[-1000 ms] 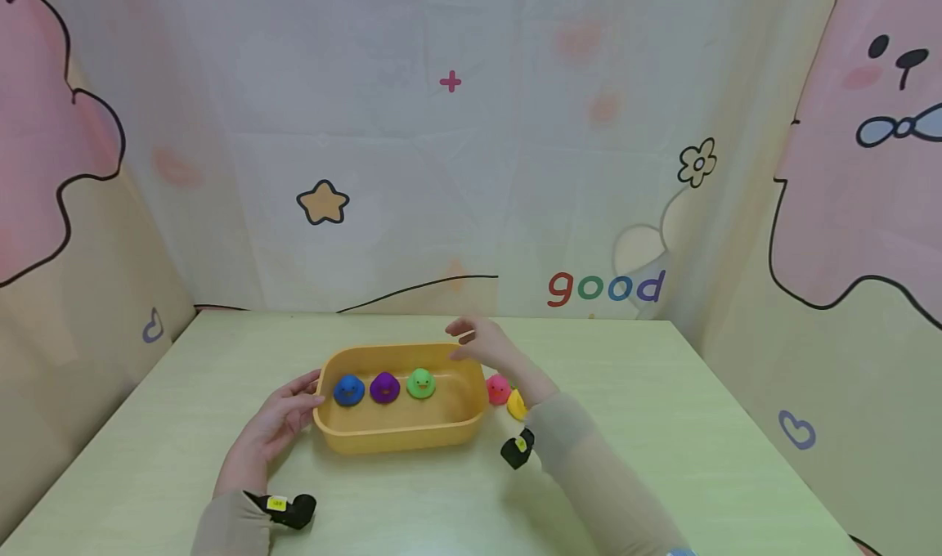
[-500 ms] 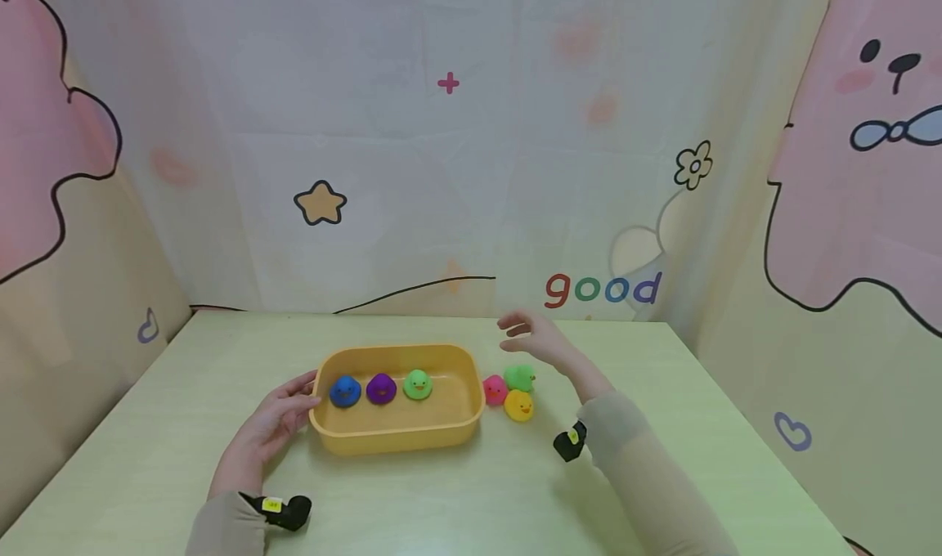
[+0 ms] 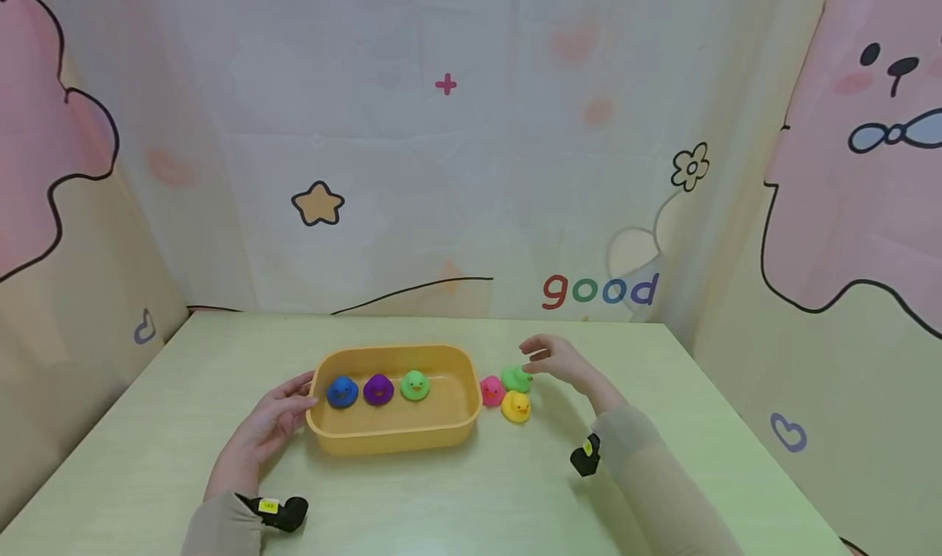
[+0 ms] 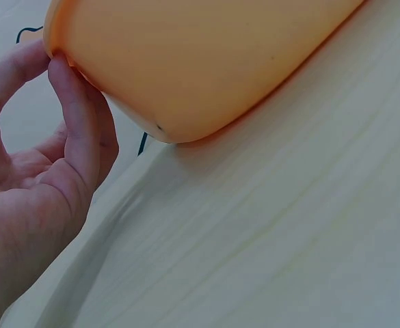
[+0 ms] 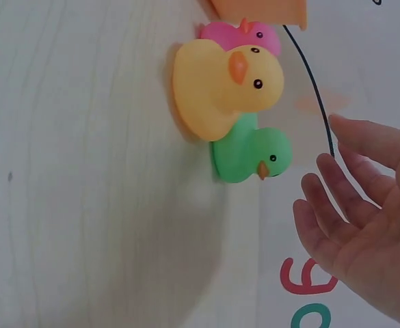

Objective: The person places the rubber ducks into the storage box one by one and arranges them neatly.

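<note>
My left hand (image 3: 274, 419) pinches the left rim of a yellow-orange plastic basin (image 3: 397, 441); the left wrist view shows thumb and fingers at its edge. Inside the basin a blue rubber duck (image 3: 342, 392), a purple one and a light green duck (image 3: 415, 386) sit in a row. Right of the basin, a pink duck (image 3: 491, 391), a yellow duck (image 5: 217, 85) and a green duck (image 5: 249, 150) stand close together on the table. My right hand (image 3: 562, 360) is just above and beside this green duck, fingers loosely bent, holding nothing.
The pale wooden table (image 3: 412, 507) is enclosed by printed cloth at the back (image 3: 412, 172) and both sides. Each wrist wears a small black camera. The basin's right end stands close beside the pink duck.
My right hand has moved right from over the basin's far right corner, then lowered towards the green duck outside. The left hand keeps its hold on the rim.
</note>
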A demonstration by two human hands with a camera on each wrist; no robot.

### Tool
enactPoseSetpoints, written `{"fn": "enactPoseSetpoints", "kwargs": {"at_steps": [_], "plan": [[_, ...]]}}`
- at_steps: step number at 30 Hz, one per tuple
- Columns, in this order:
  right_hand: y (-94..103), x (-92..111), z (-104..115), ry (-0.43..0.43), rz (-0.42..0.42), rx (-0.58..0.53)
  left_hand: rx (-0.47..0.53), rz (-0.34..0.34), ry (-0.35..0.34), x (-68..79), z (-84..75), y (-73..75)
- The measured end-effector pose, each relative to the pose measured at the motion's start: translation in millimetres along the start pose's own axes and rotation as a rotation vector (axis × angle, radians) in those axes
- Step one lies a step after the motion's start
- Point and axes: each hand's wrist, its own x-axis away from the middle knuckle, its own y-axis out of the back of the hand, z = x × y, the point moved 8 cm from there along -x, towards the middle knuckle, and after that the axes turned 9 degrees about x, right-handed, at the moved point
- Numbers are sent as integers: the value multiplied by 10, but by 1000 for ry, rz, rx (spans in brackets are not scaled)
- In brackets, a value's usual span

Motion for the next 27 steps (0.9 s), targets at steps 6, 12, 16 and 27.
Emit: {"fn": "enactPoseSetpoints", "kwargs": {"at_steps": [6,12,16,27], "plan": [[-95,7,-113,-34,35,8,14,4,-5,14,2,5],[-170,12,-143,-64,61,61,28,10,-10,21,-8,0],[-195,20,-153,-64,59,76,39,14,-9,17,-12,-17],[-218,-18,-254,-82,23,63,29,14,-2,8,-13,-17]]}}
